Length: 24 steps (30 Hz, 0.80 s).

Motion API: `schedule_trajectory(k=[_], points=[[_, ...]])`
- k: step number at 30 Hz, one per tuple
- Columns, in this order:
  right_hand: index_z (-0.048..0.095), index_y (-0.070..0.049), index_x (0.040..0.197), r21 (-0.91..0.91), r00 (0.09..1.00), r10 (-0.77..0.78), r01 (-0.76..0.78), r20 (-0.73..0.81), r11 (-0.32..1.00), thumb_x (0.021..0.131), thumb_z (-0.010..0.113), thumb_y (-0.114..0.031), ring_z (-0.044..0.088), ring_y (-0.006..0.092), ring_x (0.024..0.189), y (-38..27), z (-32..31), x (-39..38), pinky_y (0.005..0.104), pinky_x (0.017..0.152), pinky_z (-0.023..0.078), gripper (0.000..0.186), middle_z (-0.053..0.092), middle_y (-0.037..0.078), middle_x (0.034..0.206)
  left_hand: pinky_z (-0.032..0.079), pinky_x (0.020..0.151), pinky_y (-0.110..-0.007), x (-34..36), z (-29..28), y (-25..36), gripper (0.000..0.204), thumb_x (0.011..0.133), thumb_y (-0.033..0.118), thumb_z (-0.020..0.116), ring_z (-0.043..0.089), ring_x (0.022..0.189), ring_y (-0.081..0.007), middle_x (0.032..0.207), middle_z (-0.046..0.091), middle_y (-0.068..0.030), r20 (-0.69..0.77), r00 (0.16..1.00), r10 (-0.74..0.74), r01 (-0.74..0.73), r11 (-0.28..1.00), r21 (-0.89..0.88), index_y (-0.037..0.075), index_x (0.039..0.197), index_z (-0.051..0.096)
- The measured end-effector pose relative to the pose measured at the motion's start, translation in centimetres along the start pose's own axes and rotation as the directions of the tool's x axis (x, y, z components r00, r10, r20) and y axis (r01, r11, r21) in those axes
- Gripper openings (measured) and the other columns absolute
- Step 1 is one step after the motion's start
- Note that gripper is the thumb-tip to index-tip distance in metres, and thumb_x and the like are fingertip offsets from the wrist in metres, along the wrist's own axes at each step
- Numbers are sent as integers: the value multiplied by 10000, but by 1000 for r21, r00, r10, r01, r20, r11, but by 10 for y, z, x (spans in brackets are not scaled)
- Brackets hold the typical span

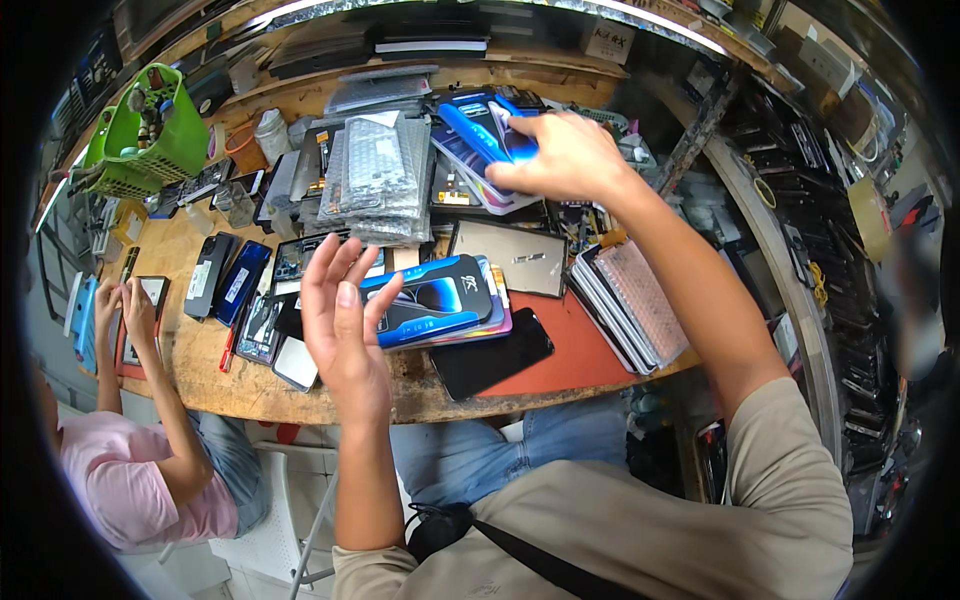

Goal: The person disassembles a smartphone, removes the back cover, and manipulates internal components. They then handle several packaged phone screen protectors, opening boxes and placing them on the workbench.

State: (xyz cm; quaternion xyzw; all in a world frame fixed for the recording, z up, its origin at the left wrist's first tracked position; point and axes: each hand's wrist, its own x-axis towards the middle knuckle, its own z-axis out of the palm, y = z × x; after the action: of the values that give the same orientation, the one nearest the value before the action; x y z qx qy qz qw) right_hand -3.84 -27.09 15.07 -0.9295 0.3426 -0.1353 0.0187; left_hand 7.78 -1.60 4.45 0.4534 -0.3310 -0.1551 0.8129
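Displaying pale lettering on the flat blue-and-black package (438, 297). Carrying dark lettering on the cardboard carton (608, 42). Bearing white labels (237, 285) with illegibly small print on the black phone (216, 250) and the blue phone (252, 262).

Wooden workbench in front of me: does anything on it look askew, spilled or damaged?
The pile of clear bubble-wrapped flat packets looks askew, corners jutting unevenly. The glossy black rectangular phone lies slantwise near the front edge of the wooden workbench, which seems risky. No spill shows; fine damage is too small to tell.
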Motion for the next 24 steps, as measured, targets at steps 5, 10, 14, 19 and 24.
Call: schedule_trajectory(k=[5, 10, 14, 19, 24], points=[[788, -35, 1122, -145, 999, 39, -35, 24, 989, 727, 757, -754, 737, 381, 1072, 0, 41, 31, 483, 919, 591, 821, 754, 239, 1120, 586, 850, -328, -42, -19, -2, 178, 1076, 111, 561, 671, 895, -174, 1023, 684, -114, 43, 994, -100, 100, 995, 10, -24, 1165, 636], [725, -35, 1225, 207, 815, -579, 569, -13, 796, 816, 865, -496, 696, 362, 1090, -43, 41, -38, 450, 935, 559, 632, 711, 193, 1144, 587, 799, -315, -100, -46, -17, 153, 1069, 91, 595, 698, 839, -172, 944, 710, -99, -35, 914, -404, 402, 915, -38, -31, 1116, 675], [614, -21, 1437, 305, 593, -720, 655, 360, 692, 739, 897, -433, 613, 423, 1228, -52, 70, -41, 470, 1042, 510, 859, 623, 250, 1342, 621, 869, -334, -111, -39, -29, 164, 1078, 70, 594, 744, 912, -191, 994, 742, -126, 115, 837, -534, 544, 836, -71, -44, 1151, 687], [629, -74, 1451, 430, 662, -679, 538, 316, 725, 745, 889, -419, 649, 380, 1132, -46, 48, -41, 439, 983, 523, 827, 675, 215, 1240, 606, 961, -391, -96, -36, -29, 361, 1066, 151, 634, 735, 1074, -270, 1160, 718, -187, 70, 870, -488, 492, 866, -86, -43, 1357, 547], [656, -46, 1416, 613, 667, -733, 524, 137, 592, 767, 910, -494, 669, 348, 1052, -62, 31, -75, 418, 924, 534, 829, 700, 203, 1183, 483, 1132, -450, -64, -22, -50, 819, 964, 313, 790, 577, 1333, -280, 1442, 541, -159, -2, 978, -211, 191, 890, -414, 17, 1558, 311]])
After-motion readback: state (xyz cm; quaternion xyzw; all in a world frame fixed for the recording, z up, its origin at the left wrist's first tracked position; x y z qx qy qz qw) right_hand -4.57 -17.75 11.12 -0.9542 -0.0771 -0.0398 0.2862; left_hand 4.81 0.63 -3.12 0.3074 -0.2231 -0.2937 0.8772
